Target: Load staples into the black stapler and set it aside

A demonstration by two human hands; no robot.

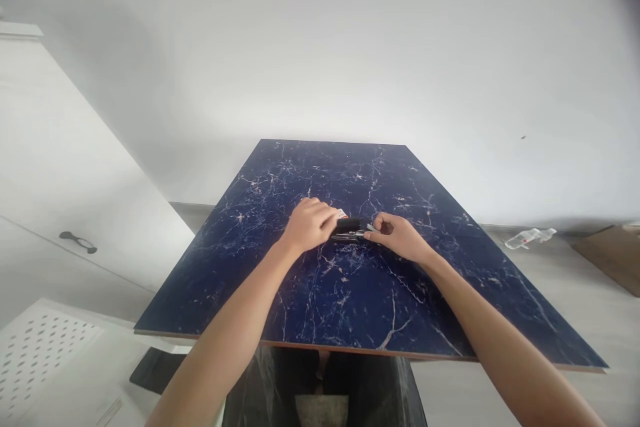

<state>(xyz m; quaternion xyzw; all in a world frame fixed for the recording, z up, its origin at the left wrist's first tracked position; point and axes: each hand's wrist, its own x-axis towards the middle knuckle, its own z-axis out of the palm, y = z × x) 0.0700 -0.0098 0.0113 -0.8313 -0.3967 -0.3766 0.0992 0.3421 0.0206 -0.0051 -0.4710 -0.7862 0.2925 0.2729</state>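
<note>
Blue tabletop [340, 300] bears a likely stapler [349, 225] between hands [311, 223] [400, 237].

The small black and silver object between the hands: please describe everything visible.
The small black and silver object has a plastic-looking black part and thin, shiny, metal-looking parts. It sits crosswise on or just above the blue marble-patterned table. The left hand covers and holds its left end; the right hand appears to touch its right end.
</note>
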